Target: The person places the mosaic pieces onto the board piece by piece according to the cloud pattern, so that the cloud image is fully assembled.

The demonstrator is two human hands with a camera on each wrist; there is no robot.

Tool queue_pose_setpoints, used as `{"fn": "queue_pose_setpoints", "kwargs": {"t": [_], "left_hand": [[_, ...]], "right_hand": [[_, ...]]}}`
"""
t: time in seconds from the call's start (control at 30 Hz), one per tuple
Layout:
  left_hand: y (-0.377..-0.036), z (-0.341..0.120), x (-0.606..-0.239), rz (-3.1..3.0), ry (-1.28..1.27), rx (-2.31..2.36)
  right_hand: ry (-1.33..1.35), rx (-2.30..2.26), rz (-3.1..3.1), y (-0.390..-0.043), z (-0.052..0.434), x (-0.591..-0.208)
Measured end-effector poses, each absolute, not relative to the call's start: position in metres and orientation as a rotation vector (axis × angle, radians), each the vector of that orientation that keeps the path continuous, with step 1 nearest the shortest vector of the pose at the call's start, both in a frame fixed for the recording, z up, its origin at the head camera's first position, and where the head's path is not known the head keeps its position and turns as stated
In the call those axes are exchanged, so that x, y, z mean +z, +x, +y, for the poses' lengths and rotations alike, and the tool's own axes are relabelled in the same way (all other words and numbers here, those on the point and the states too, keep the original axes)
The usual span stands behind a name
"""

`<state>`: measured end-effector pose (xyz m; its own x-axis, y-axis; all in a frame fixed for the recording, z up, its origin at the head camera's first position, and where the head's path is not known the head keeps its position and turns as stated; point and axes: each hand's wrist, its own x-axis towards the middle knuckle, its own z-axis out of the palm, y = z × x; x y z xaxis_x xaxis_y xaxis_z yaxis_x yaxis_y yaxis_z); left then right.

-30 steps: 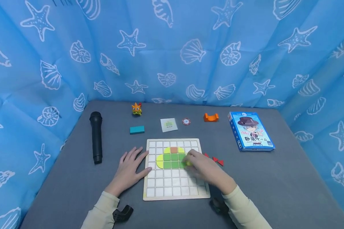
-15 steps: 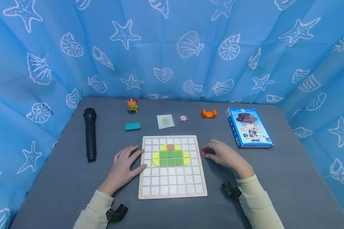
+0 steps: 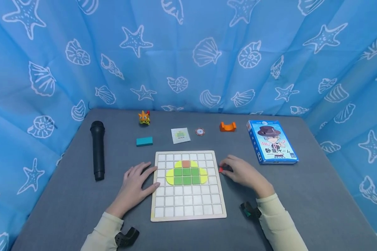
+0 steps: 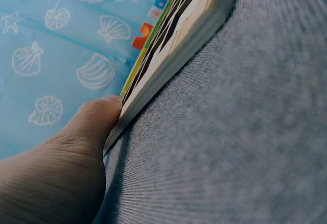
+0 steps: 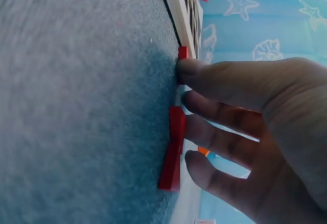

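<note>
A wooden grid board (image 3: 188, 200) lies on the table, with green squares (image 3: 186, 171), yellow rounded pieces (image 3: 170, 177) and one brown square (image 3: 186, 164) set in its upper half. My left hand (image 3: 133, 188) rests at the board's left edge, fingers spread, thumb on the rim. Just off the right edge, my right hand (image 3: 245, 174) pinches a small red triangle piece (image 3: 220, 170) between thumb and forefinger. In the right wrist view, two more red pieces (image 5: 176, 122) lie on the cloth beneath the other fingers, which hide them in the head view.
Behind the board are a teal block (image 3: 144, 141), a pattern card (image 3: 180, 135), a poker chip (image 3: 200, 131), an orange holder (image 3: 227, 127) and a small figurine (image 3: 144, 118). A black microphone (image 3: 98, 150) lies left; a blue game box (image 3: 272, 142) lies right.
My right hand has left the yellow piece at the pattern's right side and moved right, off the board, to the red triangles. My left hand stays on the board's edge.
</note>
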<state>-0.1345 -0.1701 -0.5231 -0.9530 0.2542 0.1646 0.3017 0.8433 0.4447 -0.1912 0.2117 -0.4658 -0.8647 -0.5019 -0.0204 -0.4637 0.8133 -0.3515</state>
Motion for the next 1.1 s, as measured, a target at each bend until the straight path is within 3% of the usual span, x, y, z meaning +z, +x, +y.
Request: {"fn": "queue_pose_setpoints", "kwargs": {"t": [0.9, 1.1], "left_hand": [[-0.134, -0.171, -0.523, -2.951, -0.421, -0.706], [-0.135, -0.17, -0.524, -2.932, -0.441, -0.721]], "right_hand": [[-0.689, -0.358, 2.818, -0.184, 0.204, -0.453], [-0.84, -0.492, 2.824, -0.173, 0.192, -0.442]]}}
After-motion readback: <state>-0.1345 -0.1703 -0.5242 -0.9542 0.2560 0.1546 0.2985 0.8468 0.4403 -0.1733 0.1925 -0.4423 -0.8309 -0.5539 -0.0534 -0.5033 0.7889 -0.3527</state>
